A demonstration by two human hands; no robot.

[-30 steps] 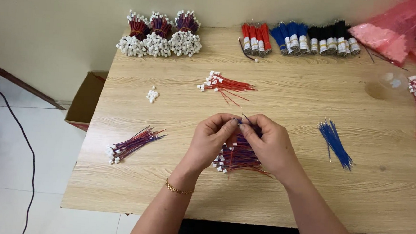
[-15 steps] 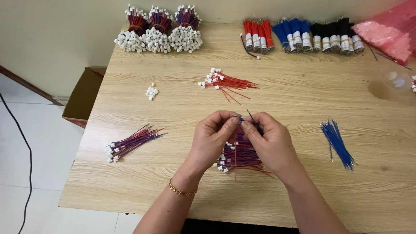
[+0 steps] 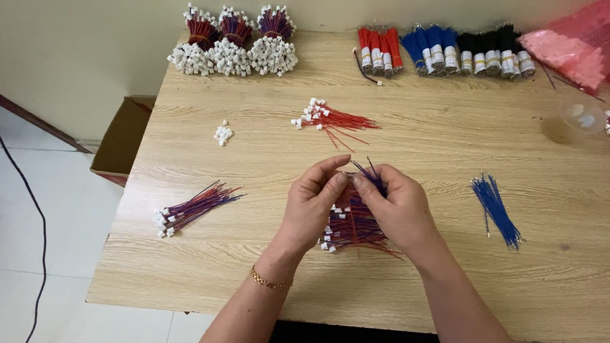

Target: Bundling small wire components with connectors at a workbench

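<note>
My left hand (image 3: pixel 315 201) and my right hand (image 3: pixel 398 208) meet at their fingertips over the middle of the wooden table (image 3: pixel 410 295). Between the fingertips they pinch a thin blue wire (image 3: pixel 368 170) whose end sticks up, and a small white connector seems to sit there too, mostly hidden. Under both hands lies a pile of red-and-blue wires with white connectors (image 3: pixel 352 228).
Loose blue wires (image 3: pixel 496 208) lie to the right, red connector wires (image 3: pixel 334 119) beyond the hands, finished red-blue wires (image 3: pixel 195 206) at left, small white connectors (image 3: pixel 223 133). Bundles line the far edge (image 3: pixel 232 44), (image 3: pixel 442 50). Pink bags (image 3: pixel 579 47) at far right. Cardboard box (image 3: pixel 120 141) on the floor.
The hands have stayed together at the same spot over the pile; only the fingertips have shifted slightly around the blue wire.
</note>
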